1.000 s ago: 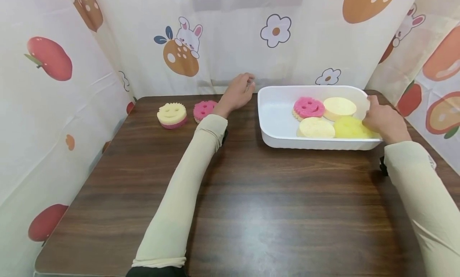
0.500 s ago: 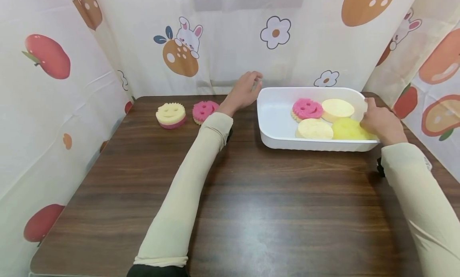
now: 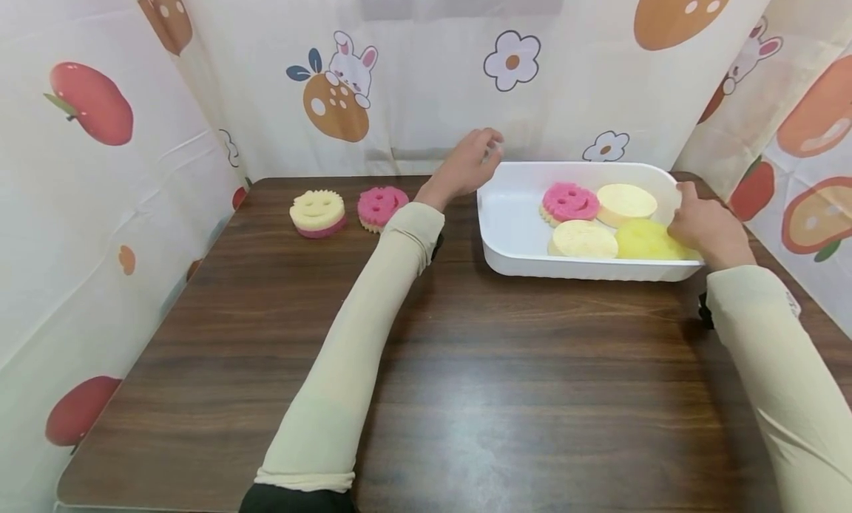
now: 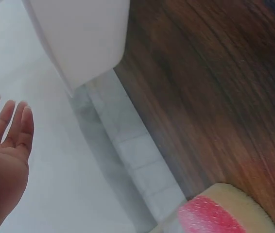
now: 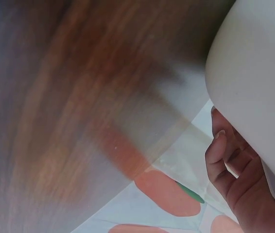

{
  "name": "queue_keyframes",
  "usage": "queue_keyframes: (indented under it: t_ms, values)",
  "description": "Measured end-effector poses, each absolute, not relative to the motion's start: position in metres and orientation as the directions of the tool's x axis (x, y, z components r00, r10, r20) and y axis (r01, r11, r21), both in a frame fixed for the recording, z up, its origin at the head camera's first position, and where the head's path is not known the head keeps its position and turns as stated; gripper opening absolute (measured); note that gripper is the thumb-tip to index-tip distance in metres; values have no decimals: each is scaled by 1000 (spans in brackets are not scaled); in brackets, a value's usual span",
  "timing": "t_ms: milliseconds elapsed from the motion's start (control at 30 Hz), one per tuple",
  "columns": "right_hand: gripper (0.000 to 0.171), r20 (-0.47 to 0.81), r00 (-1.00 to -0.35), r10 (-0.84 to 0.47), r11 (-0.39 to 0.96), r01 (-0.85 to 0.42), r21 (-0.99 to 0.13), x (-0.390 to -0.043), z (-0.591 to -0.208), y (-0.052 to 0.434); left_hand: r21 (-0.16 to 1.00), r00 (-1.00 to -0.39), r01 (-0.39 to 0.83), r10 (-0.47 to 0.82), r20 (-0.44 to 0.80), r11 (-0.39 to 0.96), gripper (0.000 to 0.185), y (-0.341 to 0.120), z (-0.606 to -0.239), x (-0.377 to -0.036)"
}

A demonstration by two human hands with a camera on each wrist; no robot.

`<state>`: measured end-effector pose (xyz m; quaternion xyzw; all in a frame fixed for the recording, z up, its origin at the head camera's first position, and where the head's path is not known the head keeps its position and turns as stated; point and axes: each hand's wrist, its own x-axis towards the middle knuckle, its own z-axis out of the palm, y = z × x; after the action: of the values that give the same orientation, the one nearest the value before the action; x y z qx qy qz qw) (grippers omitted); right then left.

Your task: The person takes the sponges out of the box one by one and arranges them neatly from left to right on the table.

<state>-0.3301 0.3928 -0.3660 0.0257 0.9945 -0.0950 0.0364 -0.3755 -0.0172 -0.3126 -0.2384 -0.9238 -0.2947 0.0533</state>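
Observation:
My left hand [image 3: 469, 162] hovers at the back left corner of a white plastic tray [image 3: 586, 267], its fingers loosely bent with nothing in them. In the left wrist view that hand [image 4: 6, 150] shows an empty palm beside the tray wall [image 4: 84, 39]. My right hand [image 3: 708, 225] grips the right end of the tray by its rim; the right wrist view has its fingers [image 5: 220, 150] bent against the outer wall. Inside the tray lie a pink smiley sponge [image 3: 570, 202], two pale yellow round sponges [image 3: 627, 201] and a bright yellow sponge [image 3: 648, 239], partly behind the right hand.
Left of the tray, a cream-and-pink smiley sponge [image 3: 317, 211] and a pink smiley sponge [image 3: 381, 205] rest on the dark wooden table [image 3: 532, 387]. The left forearm passes close by the pink one. A printed curtain [image 3: 426, 92] hangs along the back and both sides.
My left hand has moved right, from beside the tray to over its back left corner, uncovering more of the pink sponge on the table. My right hand keeps its grip on the tray.

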Motion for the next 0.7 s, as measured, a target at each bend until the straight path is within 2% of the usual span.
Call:
queue_keyframes:
  t_ms: [700]
  values:
    - [69, -68, -996, 56, 981, 68, -184, -329, -369, 392, 472, -869, 490, 458, 190, 733, 42, 16, -291, -377]
